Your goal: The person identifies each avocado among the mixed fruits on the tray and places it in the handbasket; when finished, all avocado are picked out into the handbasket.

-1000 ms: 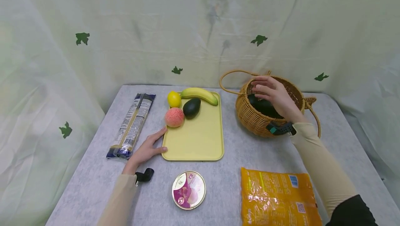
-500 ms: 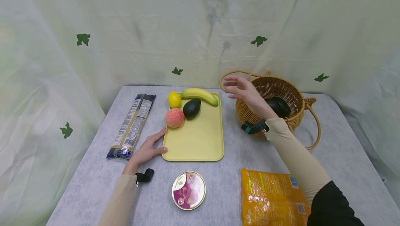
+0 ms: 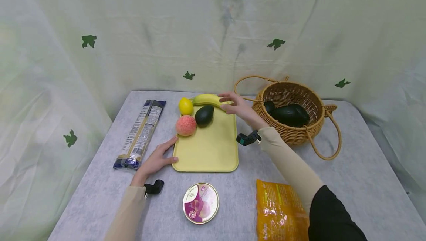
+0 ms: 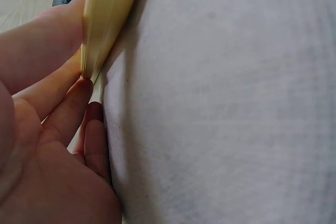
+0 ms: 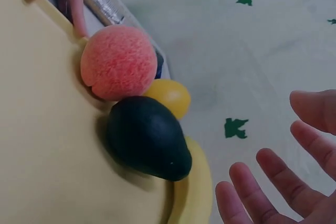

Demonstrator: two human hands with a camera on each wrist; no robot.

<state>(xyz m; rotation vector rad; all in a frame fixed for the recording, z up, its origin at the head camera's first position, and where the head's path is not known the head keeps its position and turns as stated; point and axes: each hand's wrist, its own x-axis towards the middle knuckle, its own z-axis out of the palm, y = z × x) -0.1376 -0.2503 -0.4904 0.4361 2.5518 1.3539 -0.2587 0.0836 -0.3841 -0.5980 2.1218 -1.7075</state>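
Observation:
A yellow tray bears a banana, a lemon, a pink peach-like fruit and a dark avocado, grouped at its far left. My left hand rests at the tray's left edge, thumb and forefinger spread along the rim. In the left wrist view, its thumb meets the rim. My right hand is over the tray's far right corner, overlapping the banana's right end in the head view. The right wrist view shows its fingers apart and loosely bent, with nothing between them.
A wicker basket with looped handles holds dark, glossy, rounded items at the right. A blue-ended long packet lies left of the tray. Nearer stand a round tin and an orange bag, partly under the right forearm.
My right hand has moved left from above the basket to the banana's right end, uncovering the dark items in the basket. The left hand and the tray have stayed put.

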